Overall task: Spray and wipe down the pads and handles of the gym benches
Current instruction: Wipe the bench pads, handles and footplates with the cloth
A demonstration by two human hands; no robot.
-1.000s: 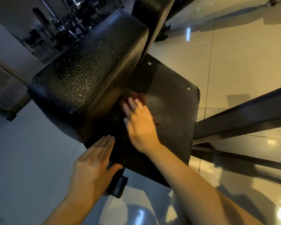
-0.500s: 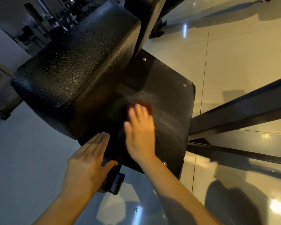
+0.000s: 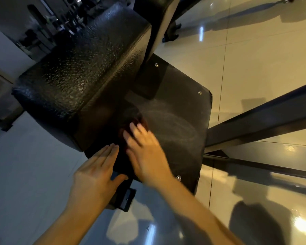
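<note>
The flat black seat panel of the bench, riveted at its corners, lies below the thick textured back pad. It now carries broad curved wet streaks across its middle and toward its right edge. Half a second ago those arcs were fainter and fewer, so that part of the panel appears covered.

A dark reddish cloth lies on the panel where it meets the foot of the pad. The right hand presses it flat with straight, spread fingers, gripping nothing. The hand is blurred with motion. It has swept back from the panel's centre toward the left side, which suggests that the shadowed strip under the pad is being wiped next.

The left hand rests open, fingers together, on the panel's near-left edge. It has slid up closer to the right hand and looks to be bracing there.

A dark steel frame beam runs off the panel's right edge over the glossy tiled floor. The pad and any handles look to be still to do.
</note>
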